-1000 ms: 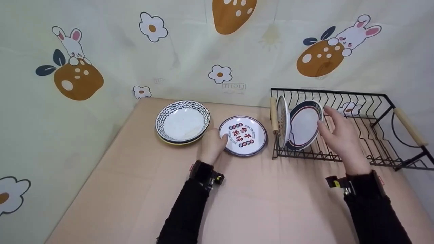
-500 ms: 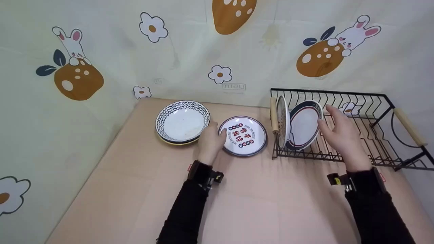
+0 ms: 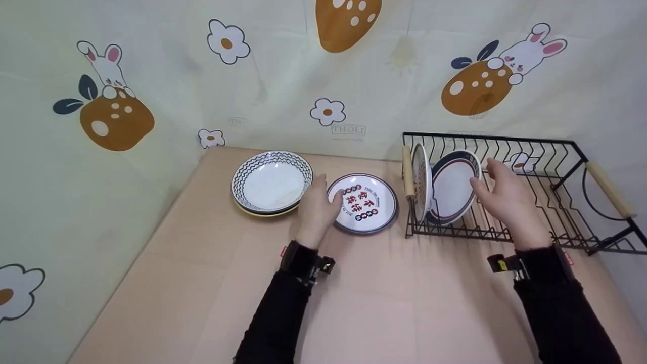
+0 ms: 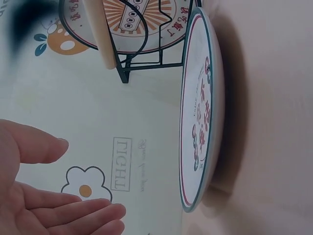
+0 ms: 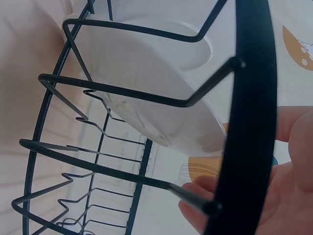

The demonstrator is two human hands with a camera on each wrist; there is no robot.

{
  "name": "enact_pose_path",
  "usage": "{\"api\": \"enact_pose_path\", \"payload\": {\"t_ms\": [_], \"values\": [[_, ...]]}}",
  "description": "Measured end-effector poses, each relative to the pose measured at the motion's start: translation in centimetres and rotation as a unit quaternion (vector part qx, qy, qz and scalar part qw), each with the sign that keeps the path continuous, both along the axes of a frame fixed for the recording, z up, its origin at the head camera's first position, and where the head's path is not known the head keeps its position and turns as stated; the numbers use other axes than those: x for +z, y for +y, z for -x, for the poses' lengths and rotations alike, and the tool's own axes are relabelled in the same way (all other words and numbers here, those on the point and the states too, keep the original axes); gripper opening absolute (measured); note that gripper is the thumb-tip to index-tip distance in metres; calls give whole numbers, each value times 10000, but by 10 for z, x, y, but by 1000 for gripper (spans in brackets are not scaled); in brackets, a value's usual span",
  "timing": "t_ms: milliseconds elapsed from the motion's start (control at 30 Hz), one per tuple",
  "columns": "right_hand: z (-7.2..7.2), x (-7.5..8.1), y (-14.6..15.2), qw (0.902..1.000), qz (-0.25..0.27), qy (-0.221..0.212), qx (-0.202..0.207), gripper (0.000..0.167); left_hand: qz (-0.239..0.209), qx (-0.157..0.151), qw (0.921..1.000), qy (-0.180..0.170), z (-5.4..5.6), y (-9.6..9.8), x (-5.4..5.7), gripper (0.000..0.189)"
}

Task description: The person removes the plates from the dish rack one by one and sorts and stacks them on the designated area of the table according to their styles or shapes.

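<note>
My left hand (image 3: 317, 215) hovers between the stacked bowls and a white plate (image 3: 371, 215), its thumb overlapping the plate's rim in the head view. The left wrist view shows its fingers (image 4: 78, 213) loosely extended, apart from the plate (image 4: 198, 122), which has red characters and a blue edge. At the rack, my right hand (image 3: 513, 205) is beside a tilted plate (image 3: 455, 189) with a dark, red-lined rim; its thumb overlaps that rim. In the right wrist view, the right hand (image 5: 288, 186) is partly hidden by a rack bar, and nothing shows between its fingers.
The black wire dish rack (image 3: 530, 237) with wooden handles (image 3: 610, 189) stands at the right. Another plate (image 3: 422, 182) stands upright in its leftmost slot. Two stacked bowls (image 3: 273, 184) sit at the back left, the upper one wave-patterned. A patterned cloth (image 3: 273, 91) hangs behind the table.
My left hand has shifted slightly forward, its thumb further over the plate's rim. The right hand's fingers have come slightly away from the racked plate's rim. The dishes have not moved.
</note>
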State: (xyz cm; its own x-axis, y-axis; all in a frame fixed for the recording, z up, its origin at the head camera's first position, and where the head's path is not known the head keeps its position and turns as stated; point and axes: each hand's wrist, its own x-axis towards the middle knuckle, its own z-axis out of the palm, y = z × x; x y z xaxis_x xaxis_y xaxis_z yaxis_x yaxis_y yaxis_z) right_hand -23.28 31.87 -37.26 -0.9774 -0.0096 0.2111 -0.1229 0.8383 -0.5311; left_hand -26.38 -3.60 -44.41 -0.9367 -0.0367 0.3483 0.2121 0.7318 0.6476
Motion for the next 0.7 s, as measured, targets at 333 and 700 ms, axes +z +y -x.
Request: {"api": "enact_pose_path", "payload": {"t_ms": [333,700], "values": [[7,-1,2,9986,-152,-502,-55,75,226,-234,9987,399,-6,7,5,65],[10,-4,2,9975,-421,-573,-40,67,462,-579,9949,681,-9,15,1,78]]}}
